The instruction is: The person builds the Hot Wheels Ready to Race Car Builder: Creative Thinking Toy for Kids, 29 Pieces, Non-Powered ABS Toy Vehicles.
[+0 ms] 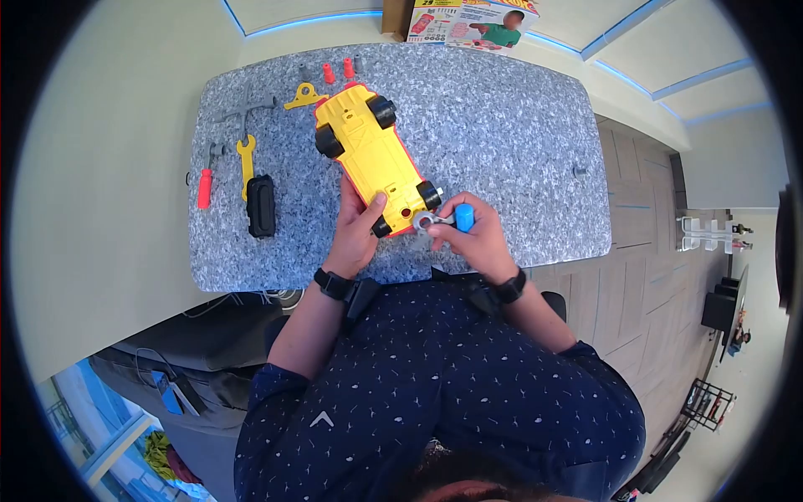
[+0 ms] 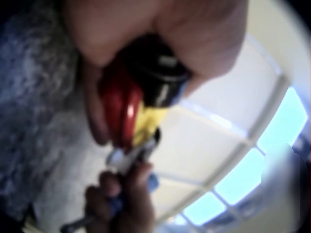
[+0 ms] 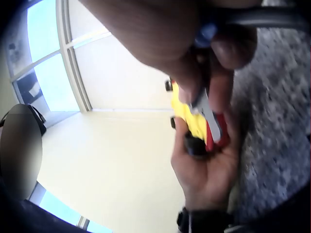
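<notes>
An upside-down toy car (image 1: pixel 365 138) shows its yellow underside and black wheels, tilted over the tabletop. My left hand (image 1: pixel 353 238) grips its near end, thumb on the yellow underside. In the left wrist view the car's red body (image 2: pixel 116 109) shows below that hand. My right hand (image 1: pixel 481 238) pinches a grey toy piece with a ringed end (image 1: pixel 424 222) right at the car's near end. A blue-handled tool with a grey shaft (image 3: pixel 265 18) is also held in the right hand; its blue handle (image 1: pixel 464 217) sticks up between the fingers.
Left on the speckled table (image 1: pixel 502 125) lie a yellow wrench (image 1: pixel 246 159), a grey hammer-like tool (image 1: pixel 245 109), a red-handled tool (image 1: pixel 205 188) and a black part (image 1: pixel 261 207). Farther back are a yellow bracket (image 1: pixel 305 97) and red pegs (image 1: pixel 349 69). A printed box (image 1: pixel 473 23) stands behind.
</notes>
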The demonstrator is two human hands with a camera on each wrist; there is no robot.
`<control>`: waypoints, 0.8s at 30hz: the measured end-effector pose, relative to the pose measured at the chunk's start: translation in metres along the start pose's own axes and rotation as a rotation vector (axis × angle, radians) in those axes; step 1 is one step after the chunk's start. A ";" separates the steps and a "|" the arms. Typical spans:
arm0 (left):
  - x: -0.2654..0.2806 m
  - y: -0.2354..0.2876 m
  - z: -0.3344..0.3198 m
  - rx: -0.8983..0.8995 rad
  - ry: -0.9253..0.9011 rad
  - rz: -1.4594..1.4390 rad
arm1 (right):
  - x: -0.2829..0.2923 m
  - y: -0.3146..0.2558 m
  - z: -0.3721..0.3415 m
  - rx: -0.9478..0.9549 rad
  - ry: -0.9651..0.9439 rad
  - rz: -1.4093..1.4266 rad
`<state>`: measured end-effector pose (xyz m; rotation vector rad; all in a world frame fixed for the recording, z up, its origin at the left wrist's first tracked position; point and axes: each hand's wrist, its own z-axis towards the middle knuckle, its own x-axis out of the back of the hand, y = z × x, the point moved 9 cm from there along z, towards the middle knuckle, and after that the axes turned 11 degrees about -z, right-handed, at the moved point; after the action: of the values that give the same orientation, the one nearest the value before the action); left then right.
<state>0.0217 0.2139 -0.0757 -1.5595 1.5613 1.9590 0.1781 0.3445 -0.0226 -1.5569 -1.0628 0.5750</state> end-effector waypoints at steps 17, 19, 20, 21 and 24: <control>-0.017 0.004 -0.005 0.010 -0.070 0.096 | 0.038 -0.005 0.002 0.169 0.353 -0.464; -0.012 -0.001 -0.002 0.042 -0.065 0.057 | 0.080 -0.007 -0.003 0.188 0.457 -0.581; -0.009 -0.002 -0.001 0.028 -0.060 0.059 | 0.104 -0.004 -0.005 0.180 0.507 -0.667; -0.004 -0.005 0.000 0.016 -0.056 0.061 | 0.126 -0.003 -0.010 0.183 0.568 -0.796; -0.008 -0.004 0.000 0.047 -0.051 0.060 | 0.183 0.008 -0.024 0.128 0.727 -1.093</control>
<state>0.0275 0.2193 -0.0719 -1.4501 1.6395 1.9617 0.2881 0.4896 0.0087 -0.7458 -1.0670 -0.6198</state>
